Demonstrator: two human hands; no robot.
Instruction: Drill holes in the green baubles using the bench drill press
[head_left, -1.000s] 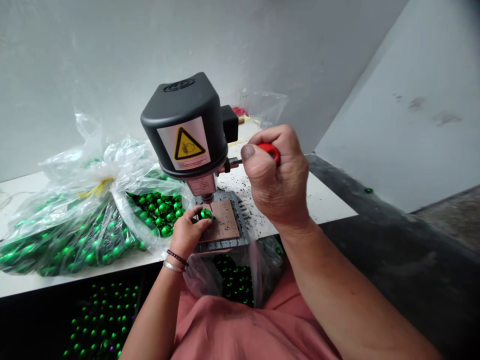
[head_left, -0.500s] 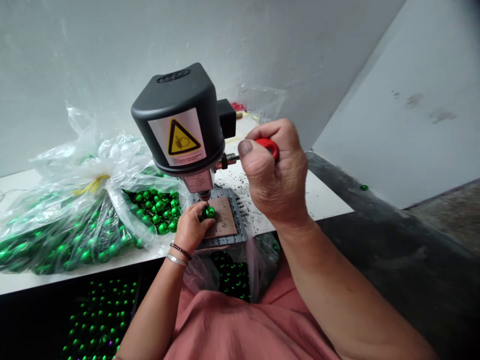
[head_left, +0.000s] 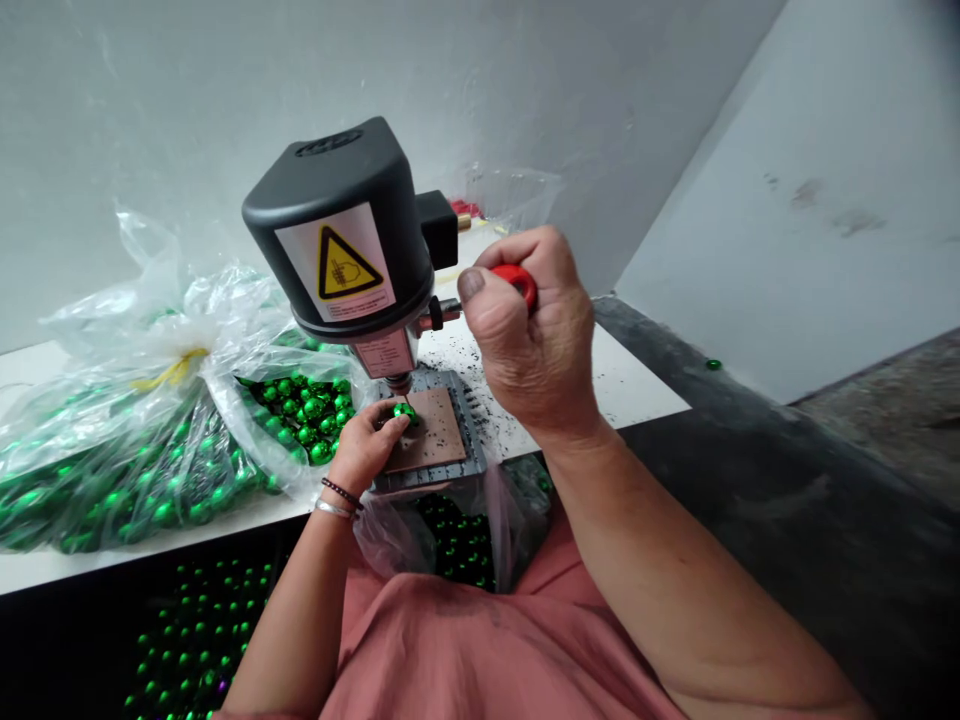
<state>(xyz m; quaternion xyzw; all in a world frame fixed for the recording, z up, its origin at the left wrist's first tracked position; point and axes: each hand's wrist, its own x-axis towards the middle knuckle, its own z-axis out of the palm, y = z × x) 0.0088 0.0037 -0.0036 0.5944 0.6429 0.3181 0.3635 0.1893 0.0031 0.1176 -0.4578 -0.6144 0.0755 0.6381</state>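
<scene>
My left hand (head_left: 362, 447) pinches a shiny green bead (head_left: 403, 412) on a brown pad (head_left: 427, 430), right under the bit of a small bench drill (head_left: 337, 228). The bead sits just below the drill tip, and my fingers hide part of it. My right hand (head_left: 534, 335) is closed around a red lever handle (head_left: 519, 280) at the drill's side. The drill's black motor housing carries a yellow warning label. The pad lies on a grey slotted base (head_left: 450, 470).
Clear plastic bags of green beads (head_left: 135, 440) lie left of the drill on a white table (head_left: 637, 390), which is scattered with black specks. One stray bead (head_left: 713, 364) rests on a dark ledge. More beads lie below the table, and grey walls stand behind.
The whole view has drifted left and up. Both hands keep their hold, with the bead still under the drill tip.
</scene>
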